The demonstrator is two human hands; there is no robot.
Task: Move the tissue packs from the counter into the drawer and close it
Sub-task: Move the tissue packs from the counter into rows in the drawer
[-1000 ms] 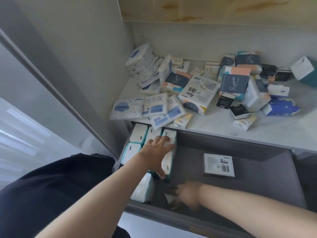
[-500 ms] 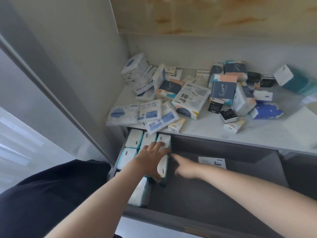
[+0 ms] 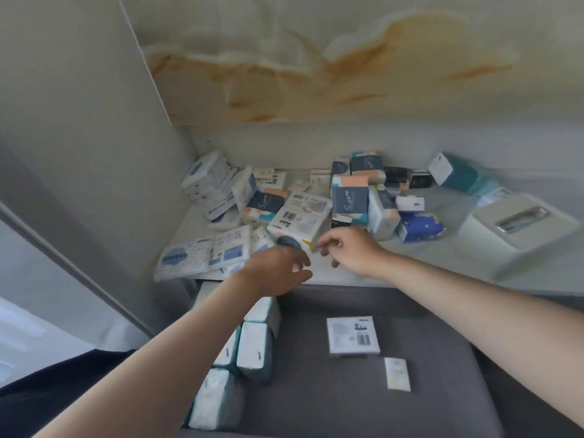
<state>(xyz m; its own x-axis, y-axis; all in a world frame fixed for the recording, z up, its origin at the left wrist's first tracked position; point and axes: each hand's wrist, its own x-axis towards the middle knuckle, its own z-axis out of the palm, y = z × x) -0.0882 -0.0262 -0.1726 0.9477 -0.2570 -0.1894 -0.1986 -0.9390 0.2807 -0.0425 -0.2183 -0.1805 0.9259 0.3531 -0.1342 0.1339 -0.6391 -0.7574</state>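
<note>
Two bare hands are seen in the single head view, both raised over the front edge of the desk (image 3: 410, 263), just past the open drawer (image 3: 347, 406). The left hand (image 3: 278, 273) is held with fingers loosely spread and nothing in its grip, hovering at the desk edge beside the flat blue-and-white packs (image 3: 202, 254). The right hand (image 3: 350, 248) is likewise empty, its grip half open with thumb and forefinger extended toward the white barcoded pack (image 3: 298, 222), which lies at the near edge of the desk; contact cannot be confirmed. That pack is judged the likely next pick, being nearest the drawer. Most tissue packs remain on the desk: a leaning stack (image 3: 208, 181) at the far left by the wall, navy-and-peach packs (image 3: 350, 197) further back, and a dark blue pack (image 3: 420, 227) to the right. Inside the drawer, teal-edged packs (image 3: 252, 346) are stood upright in tight rows against the left wall, presumably so that more can be fitted; a flat square pack (image 3: 352, 335) and a small slim pack (image 3: 396, 373) lie loose on the drawer floor to their right. A pale tissue box (image 3: 518, 222) sits on the desk at the right. The task is judged early, the drawer being largely unfilled and not yet closed.
</note>
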